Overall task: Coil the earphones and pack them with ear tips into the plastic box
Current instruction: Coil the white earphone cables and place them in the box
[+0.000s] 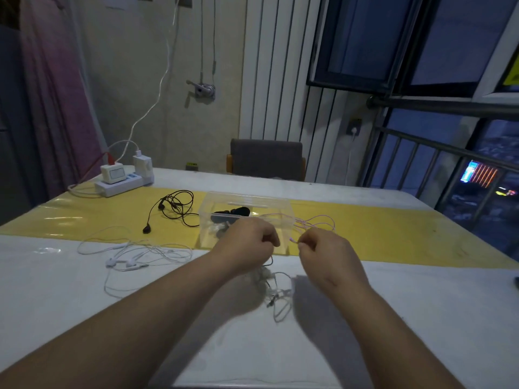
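A clear plastic box (280,209) stands open on the yellow strip, with dark items (236,212) inside. In front of it my left hand (247,245) is curled and holds a thin pale cord that hangs down to a tangle (276,296) on the white table. My right hand (325,251) pinches the pinkish earphone cord (317,221), which loops away beside the box's right side. Black earphones (174,210) lie loose to the left of the box. White earphones (134,255) sprawl uncoiled at the near left.
A white power strip (118,185) with chargers and cables sits at the table's (393,318) far left corner. A grey chair (266,160) stands behind the table. A window railing (438,153) runs along the right.
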{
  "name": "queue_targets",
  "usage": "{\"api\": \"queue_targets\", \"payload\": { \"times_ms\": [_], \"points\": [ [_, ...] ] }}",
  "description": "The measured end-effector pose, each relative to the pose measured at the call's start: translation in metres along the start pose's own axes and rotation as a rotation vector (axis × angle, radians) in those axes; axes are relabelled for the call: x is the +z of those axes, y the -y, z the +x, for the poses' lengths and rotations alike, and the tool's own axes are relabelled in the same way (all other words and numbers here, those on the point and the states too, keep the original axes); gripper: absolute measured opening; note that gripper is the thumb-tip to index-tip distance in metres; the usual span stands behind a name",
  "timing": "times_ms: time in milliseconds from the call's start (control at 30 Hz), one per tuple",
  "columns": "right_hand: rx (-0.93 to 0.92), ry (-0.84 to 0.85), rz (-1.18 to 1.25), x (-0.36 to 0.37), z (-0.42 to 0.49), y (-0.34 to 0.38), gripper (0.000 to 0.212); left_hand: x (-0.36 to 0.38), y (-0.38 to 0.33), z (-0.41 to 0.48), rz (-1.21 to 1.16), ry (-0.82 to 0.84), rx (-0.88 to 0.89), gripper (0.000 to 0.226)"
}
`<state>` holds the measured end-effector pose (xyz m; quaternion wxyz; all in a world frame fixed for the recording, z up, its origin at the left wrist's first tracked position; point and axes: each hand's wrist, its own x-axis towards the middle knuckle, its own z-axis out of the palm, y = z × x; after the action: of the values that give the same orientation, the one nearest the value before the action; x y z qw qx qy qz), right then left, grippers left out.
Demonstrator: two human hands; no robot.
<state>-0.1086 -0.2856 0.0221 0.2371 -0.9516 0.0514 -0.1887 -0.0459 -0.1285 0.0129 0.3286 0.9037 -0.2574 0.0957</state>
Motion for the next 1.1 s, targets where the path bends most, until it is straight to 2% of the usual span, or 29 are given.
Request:
{"api": "queue_targets", "payload": {
  "times_ms": [167,267,400,467,533,567,600,700,733,933,1100],
  "points": [
    [0.143,0.040,-0.036,-0.025,0.007,-0.038,0.029,0.034,-0.034,-0.003,-0.093,0.149,0.072,0.021],
    [0.232,0.239,-0.086,-0.037,0.005,-0.058,0.037,0.054,-0.049,-0.002,0.067,0.244,0.131,0.023],
    [0.281,0.439,-0.090,-0.056,-0.015,-0.072,0.034,0.068,-0.056,0.002,0.231,0.249,0.169,0.024],
    [0.302,0.534,-0.097,-0.062,-0.024,-0.076,0.053,0.069,-0.056,0.003,0.267,0.257,0.138,0.023],
    [0.296,0.614,-0.212,-0.061,-0.031,-0.074,0.076,0.068,-0.054,0.005,0.287,0.254,0.087,0.024],
    [0.285,0.620,-0.287,-0.057,-0.032,-0.073,0.081,0.066,-0.053,0.005,0.298,0.249,0.067,0.024],
    [0.265,0.599,-0.335,-0.052,-0.031,-0.072,0.077,0.064,-0.052,0.006,0.311,0.244,0.053,0.024],
    [0.221,0.469,-0.290,-0.033,-0.021,-0.072,0.025,0.058,-0.048,0.009,0.306,0.224,0.025,0.025],
    [0.207,0.418,-0.275,-0.028,-0.018,-0.072,0.014,0.055,-0.047,0.009,0.284,0.225,0.015,0.023],
    [0.176,0.195,-0.113,-0.031,0.005,-0.050,0.026,0.028,-0.039,0.011,0.002,0.119,-0.018,0.020],
    [0.032,-0.055,-0.010,-0.057,0.030,-0.006,0.017,-0.020,-0.040,0.016,-0.370,-0.053,0.015,0.014]
  ]
}}
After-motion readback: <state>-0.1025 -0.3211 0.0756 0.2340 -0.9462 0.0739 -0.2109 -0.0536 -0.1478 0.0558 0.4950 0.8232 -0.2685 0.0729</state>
